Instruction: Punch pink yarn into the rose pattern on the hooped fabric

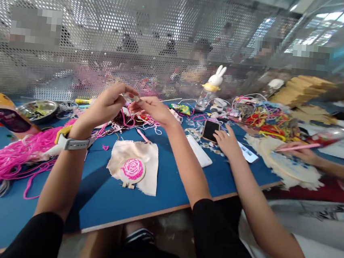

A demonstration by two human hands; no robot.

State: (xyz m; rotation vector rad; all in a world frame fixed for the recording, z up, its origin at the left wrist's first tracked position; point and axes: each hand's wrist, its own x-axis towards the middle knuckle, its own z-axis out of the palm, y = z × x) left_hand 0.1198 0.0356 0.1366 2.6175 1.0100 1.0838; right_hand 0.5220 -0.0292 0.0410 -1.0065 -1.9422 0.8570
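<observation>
My left hand (109, 102), with a grey watch band (76, 144) at the wrist, is raised over the far side of the table, its fingers closed. My right hand (154, 109) meets it fingertip to fingertip, also pinched. Between them is something small and pale, too blurred to name. Below and nearer lies an embroidery hoop (124, 177) in cream cloth (150, 171), worked with a pink spiral rose (133, 169). A pink pen-like tool (142, 134) rests at the cloth's far edge. Tangled yarn (127, 118) lies behind and beneath my hands.
Pink yarn (5, 153) is heaped at left, near a metal bowl (38, 109). To the right are a white rectangular object (199, 152), a dark phone (211, 131) and a rabbit-topped bottle (209, 92). A co-worker's hands (227, 142) work beside a larger hoop (290, 162). A perforated metal screen (107, 37) stands behind.
</observation>
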